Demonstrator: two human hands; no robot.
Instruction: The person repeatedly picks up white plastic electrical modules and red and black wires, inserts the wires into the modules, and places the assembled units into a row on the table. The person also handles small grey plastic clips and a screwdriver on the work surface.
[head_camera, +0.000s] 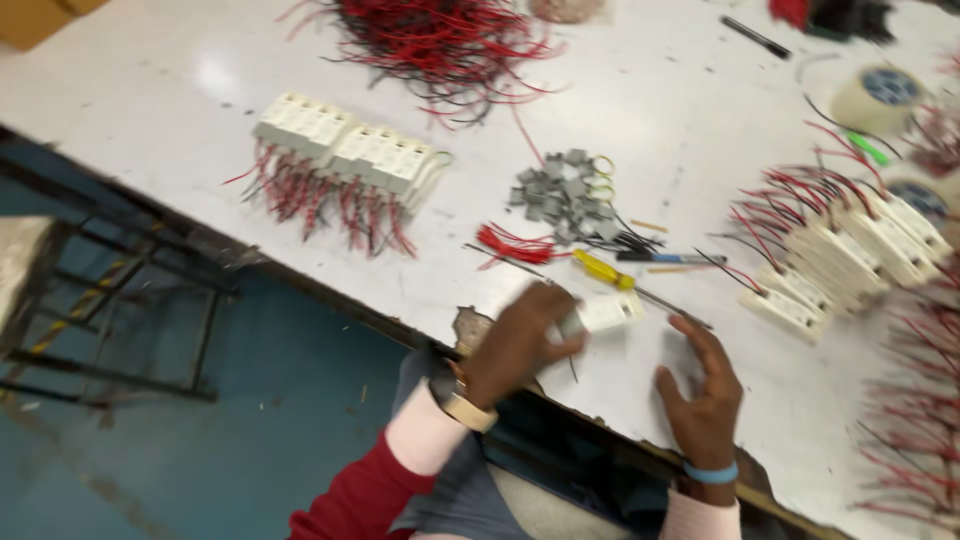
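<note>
My left hand (520, 340) grips a small white plastic block (608, 312) near the front edge of the white table (200, 70). Blur hides how the fingers sit on it. My right hand (703, 390) rests to the right of the block with fingers spread and nothing in it. A yellow-handled screwdriver (604, 270) lies just beyond the block. A short bundle of red wires (515, 245) and a heap of small grey clips (565, 195) lie farther back.
A row of white blocks with red wires (345, 150) sits at the left. Stacked white wired blocks (850, 255) stand at the right. A tangle of red and black wires (440, 40), tape rolls (878, 95) and a black pen (755, 37) lie at the back. A metal frame (110, 300) stands on the blue floor.
</note>
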